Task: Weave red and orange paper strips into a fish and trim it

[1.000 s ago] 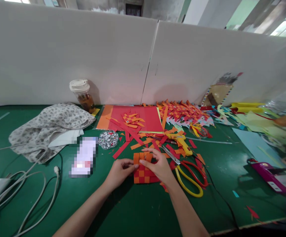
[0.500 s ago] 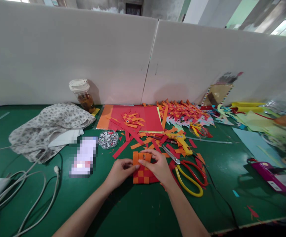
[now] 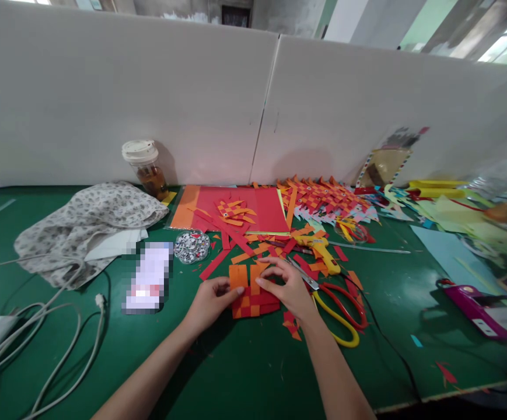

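Between both hands (image 3: pixel 209 302) (image 3: pixel 288 290) sits woven paper (image 3: pixel 247 305) (orange-red).

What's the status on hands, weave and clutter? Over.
Left hand pinching left edge of weave. Right hand at orange strip. Weave red-orange checked. Scissors and scraps close beside right hand.

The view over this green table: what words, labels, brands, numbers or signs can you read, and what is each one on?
None can be read.
Phone: screen blurred into blocks.
Purple box: any markings are too small and blurred to read.
Lidded cup: no lettering I can make out.
Woven paper piece: only red and orange checks, no visible lettering.
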Motion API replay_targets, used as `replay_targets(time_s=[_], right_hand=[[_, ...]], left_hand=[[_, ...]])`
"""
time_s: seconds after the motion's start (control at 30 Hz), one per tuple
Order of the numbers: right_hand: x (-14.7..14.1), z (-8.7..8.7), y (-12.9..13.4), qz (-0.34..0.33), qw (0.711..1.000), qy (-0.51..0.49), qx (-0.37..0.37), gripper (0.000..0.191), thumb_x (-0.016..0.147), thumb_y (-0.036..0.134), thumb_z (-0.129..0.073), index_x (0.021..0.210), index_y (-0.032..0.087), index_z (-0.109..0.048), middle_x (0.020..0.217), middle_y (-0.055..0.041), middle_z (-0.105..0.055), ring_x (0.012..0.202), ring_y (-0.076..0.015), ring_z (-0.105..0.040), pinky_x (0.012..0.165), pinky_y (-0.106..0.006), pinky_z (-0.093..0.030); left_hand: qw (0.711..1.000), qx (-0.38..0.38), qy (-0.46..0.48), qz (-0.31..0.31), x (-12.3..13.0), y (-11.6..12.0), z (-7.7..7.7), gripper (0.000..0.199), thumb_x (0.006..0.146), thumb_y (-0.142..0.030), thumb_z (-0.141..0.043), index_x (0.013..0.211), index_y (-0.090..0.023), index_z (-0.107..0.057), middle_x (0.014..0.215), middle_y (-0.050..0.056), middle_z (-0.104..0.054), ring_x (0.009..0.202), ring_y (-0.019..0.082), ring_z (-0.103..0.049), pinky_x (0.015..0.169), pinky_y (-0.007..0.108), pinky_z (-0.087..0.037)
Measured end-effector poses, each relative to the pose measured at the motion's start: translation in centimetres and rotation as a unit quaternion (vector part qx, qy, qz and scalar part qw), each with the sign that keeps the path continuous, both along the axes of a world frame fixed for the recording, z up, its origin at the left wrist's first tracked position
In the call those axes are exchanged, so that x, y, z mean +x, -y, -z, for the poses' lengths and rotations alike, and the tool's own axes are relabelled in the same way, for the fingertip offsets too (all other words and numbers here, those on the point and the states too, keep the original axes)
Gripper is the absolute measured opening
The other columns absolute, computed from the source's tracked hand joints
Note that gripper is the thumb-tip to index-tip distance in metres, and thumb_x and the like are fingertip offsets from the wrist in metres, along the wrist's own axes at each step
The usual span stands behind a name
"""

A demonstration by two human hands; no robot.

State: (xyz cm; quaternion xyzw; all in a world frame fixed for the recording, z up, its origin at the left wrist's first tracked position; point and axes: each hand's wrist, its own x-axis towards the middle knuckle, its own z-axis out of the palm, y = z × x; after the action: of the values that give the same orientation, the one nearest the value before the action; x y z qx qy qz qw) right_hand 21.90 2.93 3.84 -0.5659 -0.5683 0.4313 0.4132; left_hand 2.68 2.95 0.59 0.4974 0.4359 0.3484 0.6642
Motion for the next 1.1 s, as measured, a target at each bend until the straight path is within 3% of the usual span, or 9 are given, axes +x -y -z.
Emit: replay_targets(time_s=[0.4,0.77,1.1], right_hand=[[-0.9,0.4,0.2,-0.005,1.000,0.005,0.020,0.027,0.071,0.030,-0.066,0.095,0.021,-0.060,0.071,0.0002,-0.065,0.073,-0.0171,-0.063,0.075,-0.032,-0.048],[-1.4,0.9,0.4,-0.002,1.000,-0.003,0.024,0.024,0.071,0.028,-0.066,0.094,0.021,-0.060,0.073,-0.0005,-0.066,0.074,-0.0171,-0.063,0.074,-0.032,-0.048],[-1.6,0.9,0.3,0.005,1.000,-0.013,0.017,0.024,0.070,0.030,-0.067,0.091,0.021,-0.061,0.074,-0.0015,-0.066,0.073,-0.0179,-0.064,0.071,-0.032,-0.049]], left_hand=[[0.998,-0.015,0.064,0.015,0.4,0.2,0.1,0.038,0.072,-0.036,-0.069,0.102,-0.013,-0.065,0.096,0.009,-0.072,0.090,0.025,-0.066,0.079,0.035,-0.051],[0.998,-0.028,0.055,0.016,0.4,0.3,-0.3,0.031,0.070,-0.033,-0.070,0.093,-0.013,-0.068,0.090,0.008,-0.073,0.076,0.021,-0.068,0.068,0.029,-0.051],[0.996,-0.053,0.065,-0.002,0.3,0.5,-0.8,0.032,0.069,-0.034,-0.071,0.092,-0.013,-0.069,0.088,0.008,-0.074,0.077,0.021,-0.068,0.070,0.028,-0.052]])
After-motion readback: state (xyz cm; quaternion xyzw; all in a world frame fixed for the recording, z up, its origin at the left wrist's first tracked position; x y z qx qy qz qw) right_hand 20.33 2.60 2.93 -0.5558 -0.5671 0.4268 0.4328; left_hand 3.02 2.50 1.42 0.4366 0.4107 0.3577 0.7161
